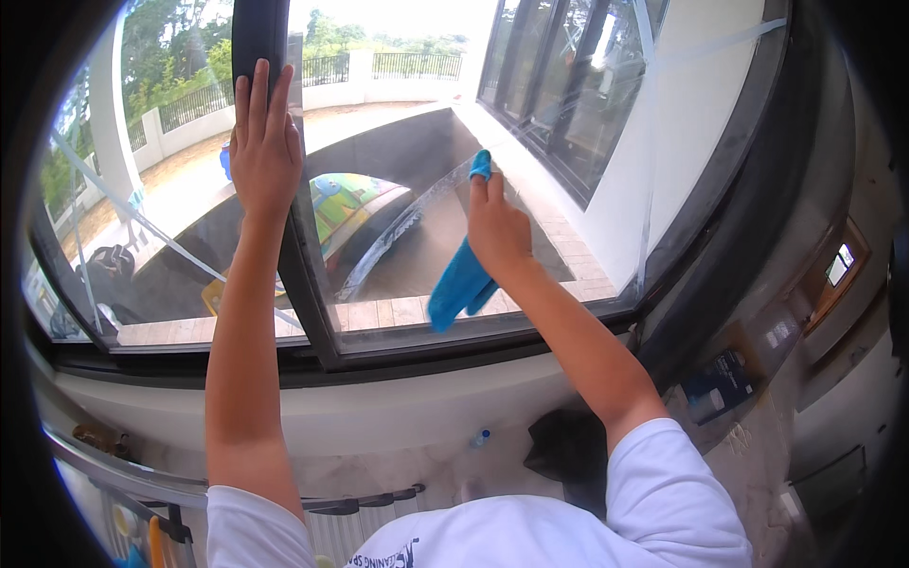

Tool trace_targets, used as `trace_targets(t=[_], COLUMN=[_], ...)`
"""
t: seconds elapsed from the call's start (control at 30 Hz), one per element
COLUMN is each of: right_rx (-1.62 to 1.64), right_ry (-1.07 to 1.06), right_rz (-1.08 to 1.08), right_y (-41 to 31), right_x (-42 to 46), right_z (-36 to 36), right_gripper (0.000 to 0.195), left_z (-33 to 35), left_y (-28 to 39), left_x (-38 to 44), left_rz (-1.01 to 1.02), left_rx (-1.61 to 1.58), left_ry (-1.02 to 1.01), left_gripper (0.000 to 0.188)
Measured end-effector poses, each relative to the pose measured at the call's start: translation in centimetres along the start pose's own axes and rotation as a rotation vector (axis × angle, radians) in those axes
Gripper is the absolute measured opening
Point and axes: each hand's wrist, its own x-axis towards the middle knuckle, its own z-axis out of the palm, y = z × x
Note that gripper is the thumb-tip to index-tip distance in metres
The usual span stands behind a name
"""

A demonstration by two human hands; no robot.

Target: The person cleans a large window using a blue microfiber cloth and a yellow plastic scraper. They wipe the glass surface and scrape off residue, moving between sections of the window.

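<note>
My left hand [266, 153] lies flat against the dark upright frame [260, 35] of a sliding window, fingers pointing up and holding nothing. My right hand [499, 224] grips a blue cloth [458, 284], likely microfibre. Part of the cloth is wrapped over a fingertip pressed at the glass pane [511, 277]; the rest hangs below the palm. From that fingertip a whitish streak [398, 234] runs down to the left across the pane. Pale tape strips [170, 241] cross the left pane, and another tape strip [645, 142] shows at the far right.
Below the window runs a dark sill track [213, 366] above a white wall ledge [426, 405]. Metal ladder parts [355, 508] stand close at lower left. On the floor are a plastic bottle [481, 438], a black bag-like item [568, 444] and a printed box [717, 387].
</note>
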Motion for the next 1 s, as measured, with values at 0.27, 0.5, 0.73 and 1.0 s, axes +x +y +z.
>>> trace_targets(t=[0.27,0.5,0.73,1.0], right_rx=[0.126,0.272,0.338,0.4], right_ry=[0.105,0.113,-0.003,0.23], right_rz=[0.339,0.336,0.253,0.522], right_y=[-3.8,-1.9,-6.8,-3.1], right_x=[0.8,1.8,-1.2,3.5], right_z=[1.3,-0.2,2.6,-0.6], right_gripper=[0.037,0.035,0.039,0.029], left_z=[0.4,0.0,0.7,0.1], left_y=[0.3,-0.3,0.3,0.1], left_x=[-0.2,0.1,0.4,-0.2], left_rz=[-0.001,0.009,0.022,0.016], left_rx=[0.052,0.042,0.017,0.043], left_ry=[0.035,0.026,0.032,0.005], left_gripper=[0.052,0.048,0.053,0.049])
